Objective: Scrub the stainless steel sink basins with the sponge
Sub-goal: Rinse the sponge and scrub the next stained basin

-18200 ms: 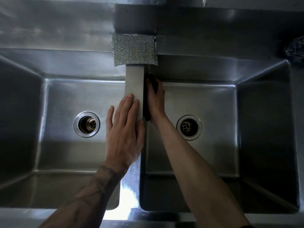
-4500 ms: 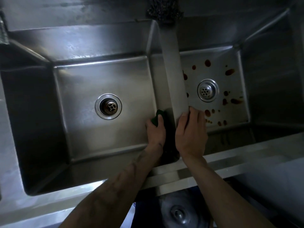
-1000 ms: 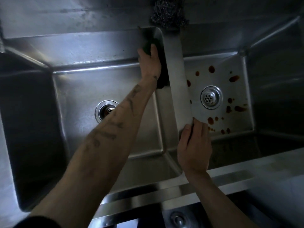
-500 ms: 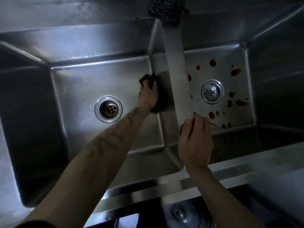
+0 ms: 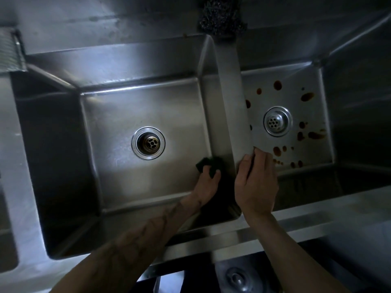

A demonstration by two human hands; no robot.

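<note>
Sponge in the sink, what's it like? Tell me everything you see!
The sponge is small, dark green, nearly black in the dim light, and crumpled. The left hand grips it, fingers curled round it, so only part shows. It is pressed low against the right-hand wall of the left basin, near the front corner.

Commercial kitchen wash-up spot, most likely: one deep stainless steel sink with a left basin (image 5: pixel 148 106) and a right basin (image 5: pixel 296 81), split by a flat divider (image 5: pixel 231 98), with a wide steel front rim (image 5: pixel 317 220). A steel wool pad (image 5: pixel 222 15) sits on the back ledge. Brown sauce-like spots (image 5: pixel 306 96) dot the right basin's floor.
</note>
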